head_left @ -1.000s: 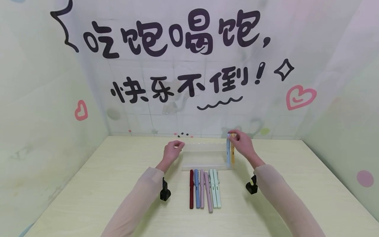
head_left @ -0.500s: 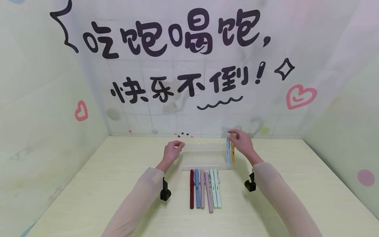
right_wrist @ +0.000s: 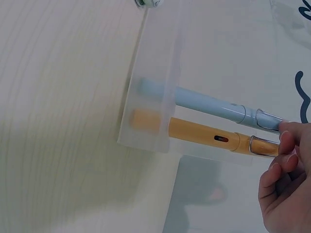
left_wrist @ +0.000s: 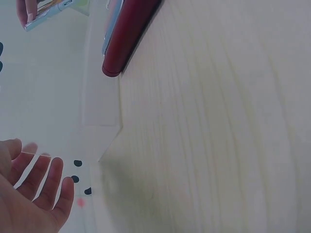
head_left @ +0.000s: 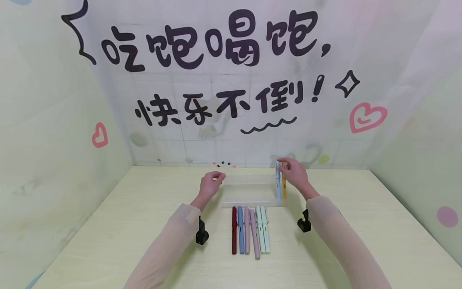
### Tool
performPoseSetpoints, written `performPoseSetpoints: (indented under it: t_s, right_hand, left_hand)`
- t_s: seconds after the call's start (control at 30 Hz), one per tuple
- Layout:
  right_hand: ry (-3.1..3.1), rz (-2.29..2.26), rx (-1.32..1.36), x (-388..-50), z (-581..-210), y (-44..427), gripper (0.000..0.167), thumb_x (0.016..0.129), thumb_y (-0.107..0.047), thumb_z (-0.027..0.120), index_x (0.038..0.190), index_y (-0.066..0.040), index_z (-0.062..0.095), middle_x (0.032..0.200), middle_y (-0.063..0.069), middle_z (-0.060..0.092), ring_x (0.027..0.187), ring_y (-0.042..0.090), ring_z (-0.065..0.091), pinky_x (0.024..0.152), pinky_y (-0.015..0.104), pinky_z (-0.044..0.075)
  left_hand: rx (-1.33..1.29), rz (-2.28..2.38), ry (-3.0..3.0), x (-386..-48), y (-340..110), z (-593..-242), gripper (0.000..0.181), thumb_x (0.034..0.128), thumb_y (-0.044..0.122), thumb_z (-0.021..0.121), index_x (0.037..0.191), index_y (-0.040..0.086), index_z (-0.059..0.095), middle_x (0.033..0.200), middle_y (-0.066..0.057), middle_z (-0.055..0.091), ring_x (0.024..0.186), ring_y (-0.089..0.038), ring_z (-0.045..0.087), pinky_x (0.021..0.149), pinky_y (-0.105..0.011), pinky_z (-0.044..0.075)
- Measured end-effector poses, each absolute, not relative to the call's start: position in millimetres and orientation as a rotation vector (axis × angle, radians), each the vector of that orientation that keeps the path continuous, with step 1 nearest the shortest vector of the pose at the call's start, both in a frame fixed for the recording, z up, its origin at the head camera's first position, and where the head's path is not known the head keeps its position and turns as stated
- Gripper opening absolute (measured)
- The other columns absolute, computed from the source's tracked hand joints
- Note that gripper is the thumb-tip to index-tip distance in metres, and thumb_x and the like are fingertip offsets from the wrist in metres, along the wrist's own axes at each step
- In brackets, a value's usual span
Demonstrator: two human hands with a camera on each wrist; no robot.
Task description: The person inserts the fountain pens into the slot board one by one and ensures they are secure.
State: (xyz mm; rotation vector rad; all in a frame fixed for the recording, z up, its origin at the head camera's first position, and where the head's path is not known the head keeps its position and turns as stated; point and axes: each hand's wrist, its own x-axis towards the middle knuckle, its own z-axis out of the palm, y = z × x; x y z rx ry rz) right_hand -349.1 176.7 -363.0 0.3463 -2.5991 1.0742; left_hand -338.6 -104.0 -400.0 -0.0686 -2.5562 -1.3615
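Observation:
A frosted clear plastic pen stand (head_left: 249,193) sits at the back of the table. My left hand (head_left: 210,184) pinches its upper left edge between thumb and fingers; the left wrist view shows the thumb before the clear edge and fingertips behind it. At the stand's right end, a light blue pen (head_left: 278,184) stands upright with its lower end behind the front lip. My right hand (head_left: 296,174) pinches the top of its cap. Beside it, an orange pen (right_wrist: 199,132) stands in the stand too, its cap end partly hidden by the right fingers.
In front of the stand several capped pens lie in a row: a dark red pen (head_left: 234,230), a blue pen (head_left: 240,230), two mauve pens (head_left: 247,230) and two pale mint pens (head_left: 263,230). A printed backdrop (head_left: 231,148) rises close behind the stand.
My right forearm has shifted slightly inward, while the right fingers stay at the light blue pen's cap. Left hand, stand and lying pens look the same.

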Motion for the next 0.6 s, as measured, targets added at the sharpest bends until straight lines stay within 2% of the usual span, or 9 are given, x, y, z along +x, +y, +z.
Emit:
performPoseSetpoints:
  t_s: [0.33, 0.6]
  right_hand:
    - [-2.613, 1.057, 0.344, -347.9, -361.3, 175.4, 0.029, 0.087, -0.016, 0.056, 0.113, -0.003, 0.058, 0.053, 0.002, 0.041, 0.043, 0.014, 0.035, 0.039, 0.026, 0.028]
    - [-2.541, 1.103, 0.381, -342.5, -361.3, 175.8, 0.03, 0.086, -0.014, 0.056, 0.113, -0.002, 0.058, 0.048, 0.001, 0.038, 0.04, 0.014, 0.031, 0.038, 0.025, 0.024]
  left_hand:
    - [-0.056, -1.355, -2.565, -338.4, -104.5, -399.8, 0.027, 0.0887, 0.024, 0.054, 0.1, 0.002, 0.064, 0.094, -0.01, 0.062, 0.079, -0.021, 0.059, 0.071, -0.033, 0.048]
    - [-0.063, -1.357, -2.568, -337.8, -104.7, -399.1, 0.027, 0.089, 0.023, 0.053, 0.101, 0.001, 0.063, 0.093, -0.009, 0.061, 0.078, -0.021, 0.059, 0.07, -0.032, 0.048]
